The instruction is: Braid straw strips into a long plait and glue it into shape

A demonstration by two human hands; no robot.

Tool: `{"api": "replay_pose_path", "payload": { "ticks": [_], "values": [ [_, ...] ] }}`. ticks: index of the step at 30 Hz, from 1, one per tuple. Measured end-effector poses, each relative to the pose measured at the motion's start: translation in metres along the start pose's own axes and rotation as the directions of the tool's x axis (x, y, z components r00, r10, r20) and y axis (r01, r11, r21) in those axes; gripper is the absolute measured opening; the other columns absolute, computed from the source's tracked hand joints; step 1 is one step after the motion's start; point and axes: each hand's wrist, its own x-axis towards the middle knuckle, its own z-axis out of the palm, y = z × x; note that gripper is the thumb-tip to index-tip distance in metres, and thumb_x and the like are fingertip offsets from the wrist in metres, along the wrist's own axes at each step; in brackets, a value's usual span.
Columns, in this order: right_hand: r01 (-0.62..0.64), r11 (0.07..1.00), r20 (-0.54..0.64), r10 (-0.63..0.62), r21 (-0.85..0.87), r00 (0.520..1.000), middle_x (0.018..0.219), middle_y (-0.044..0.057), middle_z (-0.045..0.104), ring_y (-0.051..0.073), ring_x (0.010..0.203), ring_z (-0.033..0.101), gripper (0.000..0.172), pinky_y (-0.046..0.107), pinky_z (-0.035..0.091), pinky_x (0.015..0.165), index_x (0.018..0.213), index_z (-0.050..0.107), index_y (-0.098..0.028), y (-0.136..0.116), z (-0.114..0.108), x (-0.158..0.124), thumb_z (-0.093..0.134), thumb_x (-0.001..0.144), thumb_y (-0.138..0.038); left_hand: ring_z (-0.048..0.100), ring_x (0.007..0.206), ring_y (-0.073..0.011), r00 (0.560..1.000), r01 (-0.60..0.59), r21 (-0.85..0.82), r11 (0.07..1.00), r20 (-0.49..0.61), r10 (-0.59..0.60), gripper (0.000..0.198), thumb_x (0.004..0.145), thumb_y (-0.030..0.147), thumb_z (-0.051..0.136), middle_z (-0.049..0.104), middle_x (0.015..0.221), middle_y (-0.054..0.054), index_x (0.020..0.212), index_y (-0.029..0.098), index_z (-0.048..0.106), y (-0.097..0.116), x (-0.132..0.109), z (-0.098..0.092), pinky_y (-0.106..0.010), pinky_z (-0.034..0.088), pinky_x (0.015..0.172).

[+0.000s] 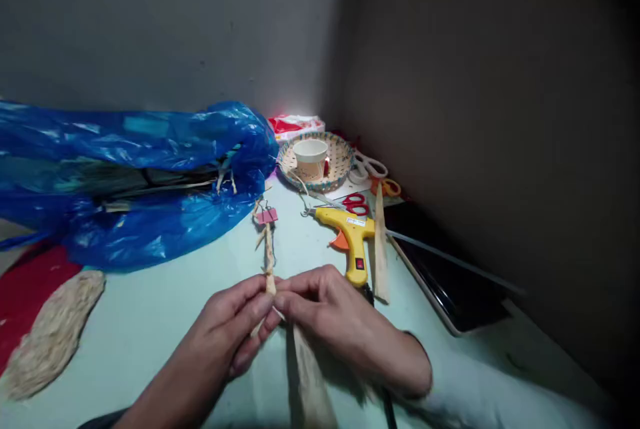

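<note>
Between my two hands runs a narrow braided strip of pale dried plant fibre (269, 249), its far end clamped by a pink binder clip (267, 216). My left hand (240, 322) pinches the near end of the braid between thumb and fingers. From the other side my right hand (320, 302) closes thumb and forefinger on the fibre at the same spot, fingertips almost touching the left thumb. A wide, flat fibre strand (313, 382) trails from under my right hand toward the near edge of the view. The fingers partly hide the working end.
A yellow glue gun (353, 236) lies right of the braid, beside a loose flat strip (381, 249) and a black tablet-like slab (445, 262). Behind are red-handled scissors (355, 203) and a woven tray (340, 156) holding a paper cup (310, 161). Leftward: blue plastic bag (175, 216), coiled fibre bundle (60, 329).
</note>
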Motion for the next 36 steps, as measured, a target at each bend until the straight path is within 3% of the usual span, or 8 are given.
{"api": "replay_pose_path", "payload": {
  "ticks": [7,10,13,17,21,26,33,36],
  "values": [
    [-0.030,0.878,-0.066,-0.002,-0.478,0.998,0.078,0.006,0.072,0.016,0.071,0.063,0.027,0.025,0.041,0.066,0.082,0.072,-0.013,-0.003,-0.002,-0.009,0.047,0.092,-0.017,0.023,0.046,-0.0030,0.999,0.027,0.018,0.999,-0.020,-0.027,0.048,0.074,0.049,0.074,0.044,0.060,0.007,0.109,0.017,0.067,-0.001,-0.004,0.000,-0.013,0.014,0.040],
    [-0.018,0.755,-0.109,-0.071,-0.656,0.991,0.078,0.003,0.071,0.014,0.071,0.060,0.026,0.026,0.039,0.067,0.081,0.068,-0.017,-0.008,0.002,-0.016,0.046,0.093,-0.016,0.024,0.048,-0.0050,0.993,0.006,0.021,1.000,-0.120,-0.003,0.039,0.071,0.043,0.077,0.033,0.055,0.010,0.100,0.018,0.069,0.000,-0.007,0.006,-0.014,0.016,0.041],
    [-0.025,0.653,-0.110,-0.090,-0.757,0.990,0.076,0.002,0.069,0.014,0.070,0.059,0.025,0.026,0.038,0.066,0.079,0.066,-0.018,-0.011,0.006,-0.020,0.046,0.094,-0.017,0.026,0.049,-0.0052,0.979,0.006,0.019,1.000,-0.205,-0.002,0.029,0.067,0.038,0.080,0.034,0.053,0.009,0.085,0.018,0.069,0.002,-0.011,0.012,-0.014,0.017,0.043],
    [-0.054,0.604,-0.129,-0.081,-0.795,0.988,0.077,0.004,0.067,0.014,0.069,0.058,0.026,0.027,0.039,0.066,0.077,0.065,-0.017,-0.012,0.006,-0.020,0.045,0.095,-0.020,0.029,0.044,-0.0033,0.979,0.008,0.041,0.999,-0.206,0.000,0.030,0.068,0.041,0.078,0.043,0.049,0.008,0.080,0.017,0.065,0.003,-0.012,0.015,-0.013,0.019,0.040],
    [-0.078,0.604,-0.139,-0.054,-0.793,0.989,0.077,0.004,0.067,0.014,0.069,0.058,0.028,0.026,0.038,0.065,0.077,0.066,-0.017,-0.014,0.003,-0.019,0.045,0.095,-0.022,0.026,0.035,-0.0009,0.991,0.014,0.068,0.998,-0.130,-0.005,0.032,0.075,0.045,0.071,0.048,0.049,0.008,0.072,0.016,0.060,0.003,-0.011,0.011,-0.013,0.019,0.033],
    [-0.100,0.607,-0.134,-0.011,-0.788,0.991,0.070,0.001,0.066,0.012,0.064,0.054,0.033,0.027,0.032,0.061,0.070,0.062,-0.018,-0.019,-0.001,-0.019,0.043,0.096,-0.025,0.034,0.036,-0.0012,0.998,-0.055,0.035,0.998,-0.022,0.056,0.029,0.081,0.040,0.067,0.058,0.055,0.004,0.068,0.014,0.063,-0.002,-0.007,0.000,-0.013,0.029,0.035],
    [-0.067,0.597,-0.099,-0.021,-0.799,0.995,0.056,-0.003,0.055,0.009,0.054,0.042,0.034,0.027,0.025,0.057,0.062,0.054,-0.017,-0.022,-0.010,-0.017,0.047,0.094,-0.027,0.031,0.037,-0.0021,0.998,-0.050,0.030,0.998,0.033,0.049,0.034,0.084,0.045,0.064,0.052,0.051,0.005,0.068,0.015,0.062,-0.007,-0.003,-0.008,-0.014,0.029,0.035],
    [-0.049,0.600,-0.081,-0.025,-0.799,0.996,0.059,-0.002,0.058,0.009,0.055,0.045,0.030,0.026,0.026,0.056,0.069,0.060,-0.017,-0.020,-0.015,-0.015,0.047,0.094,-0.027,0.029,0.036,-0.0025,0.998,-0.053,0.033,0.998,0.025,0.052,0.034,0.083,0.046,0.065,0.050,0.050,0.006,0.068,0.016,0.061,-0.008,-0.003,-0.008,-0.014,0.027,0.034]
  ]
}}
